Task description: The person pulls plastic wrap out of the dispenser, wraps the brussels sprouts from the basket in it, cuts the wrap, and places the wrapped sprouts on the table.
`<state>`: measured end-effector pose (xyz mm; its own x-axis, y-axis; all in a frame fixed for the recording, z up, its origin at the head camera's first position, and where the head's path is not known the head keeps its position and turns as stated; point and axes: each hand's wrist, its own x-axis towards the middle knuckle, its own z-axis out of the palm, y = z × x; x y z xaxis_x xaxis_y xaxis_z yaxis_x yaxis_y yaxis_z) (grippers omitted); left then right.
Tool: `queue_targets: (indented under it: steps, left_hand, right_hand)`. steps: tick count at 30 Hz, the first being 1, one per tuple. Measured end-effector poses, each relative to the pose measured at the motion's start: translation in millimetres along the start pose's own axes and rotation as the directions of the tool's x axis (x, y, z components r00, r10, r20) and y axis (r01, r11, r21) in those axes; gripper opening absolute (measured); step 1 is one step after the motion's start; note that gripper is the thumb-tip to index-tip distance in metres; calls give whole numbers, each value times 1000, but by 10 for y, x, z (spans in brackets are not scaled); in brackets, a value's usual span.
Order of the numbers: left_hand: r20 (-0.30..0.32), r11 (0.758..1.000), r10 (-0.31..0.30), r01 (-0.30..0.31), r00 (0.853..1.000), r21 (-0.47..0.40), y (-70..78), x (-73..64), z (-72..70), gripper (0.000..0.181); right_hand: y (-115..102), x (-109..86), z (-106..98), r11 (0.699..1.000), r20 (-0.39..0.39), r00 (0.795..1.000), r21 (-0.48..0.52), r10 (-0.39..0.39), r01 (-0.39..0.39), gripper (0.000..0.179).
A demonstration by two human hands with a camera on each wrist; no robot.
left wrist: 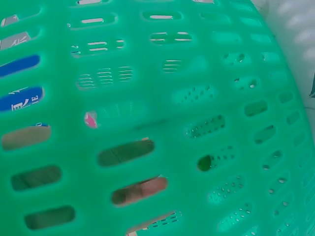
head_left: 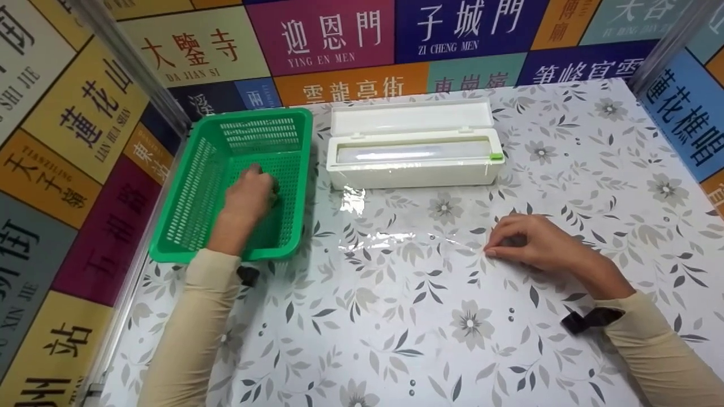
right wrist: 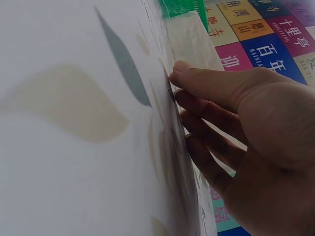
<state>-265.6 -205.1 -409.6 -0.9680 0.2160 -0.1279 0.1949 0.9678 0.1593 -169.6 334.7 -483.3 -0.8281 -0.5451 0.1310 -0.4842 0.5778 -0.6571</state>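
Observation:
In the head view my left hand point(head_left: 248, 192) is down inside a green plastic basket point(head_left: 305, 169), its fingers curled. A small dark green thing point(head_left: 275, 189) shows at the fingers, mostly hidden by the hand; its kind is unclear. The left wrist view sees the basket wall point(left wrist: 167, 108) close up, with parts of the hand behind its slots. My right hand point(head_left: 537, 243) pinches the near right corner of clear plastic wrap point(head_left: 390, 237) low over the table. This film runs out from a roll in a white wrap dispenser point(head_left: 413, 176), whose lid point(head_left: 413, 116) stands raised.
A green slider point(head_left: 496, 156) sits at the right end of the dispenser's front edge. The table point(head_left: 362, 339) has a floral cloth. Colourful printed panels point(head_left: 334, 37) wall it in at the back and both sides.

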Motion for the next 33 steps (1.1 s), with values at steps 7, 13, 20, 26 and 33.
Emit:
queue_targets:
  steps: [7,13,20,26,33]
  left_hand:
    - [100,998,21,-15,995,-56,-15,9,-9,21]
    - [86,996,26,-19,996,-85,-9,-6,-11,23]
    - [15,995,49,-48,999,-88,-13,-7,-39,29]
    - [-74,987,77,-86,994,-133,-15,46,-57,29]
    - [-238,968,137,-181,962,-176,92,29,-71,24]
  right_hand:
    - [16,7,8,1000,-6,1000,-14,-11,11,14]
    - [11,7,12,1000,-10,1000,-1,-9,9,15]
    - [0,-2,8,1000,-12,1000,9,-3,3,12]
    - [-1,4,3,1000,-11,1000,1,4,-4,14]
    - [5,-7,0,1000,-6,1000,17,6,-6,13]
